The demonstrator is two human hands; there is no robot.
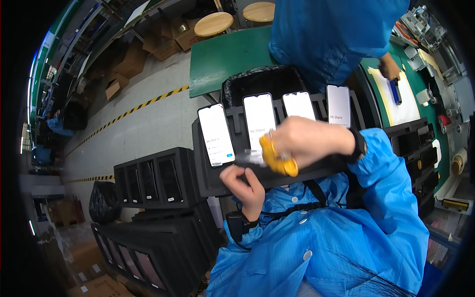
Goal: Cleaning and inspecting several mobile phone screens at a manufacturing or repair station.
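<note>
Right hand (303,139) clasps one yellow-handled tool (277,161), tip blurred, over one black tray (210,184) with four lit phones (259,113). Half-curled, the left hand (246,190) is beside the leftmost phone's lower end; its hold is unclear.

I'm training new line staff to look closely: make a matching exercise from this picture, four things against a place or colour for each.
Things:
1. Yellow-handled tool
2. Left hand
3. Stool seats
4. Tabletop near the stools

Places and colours:
A. Pale wood colour
B. Near the lower edge of the leftmost lit phone
C. Green
D. Held in the right hand

Pairs: 1-D, 2-B, 3-A, 4-C
</note>
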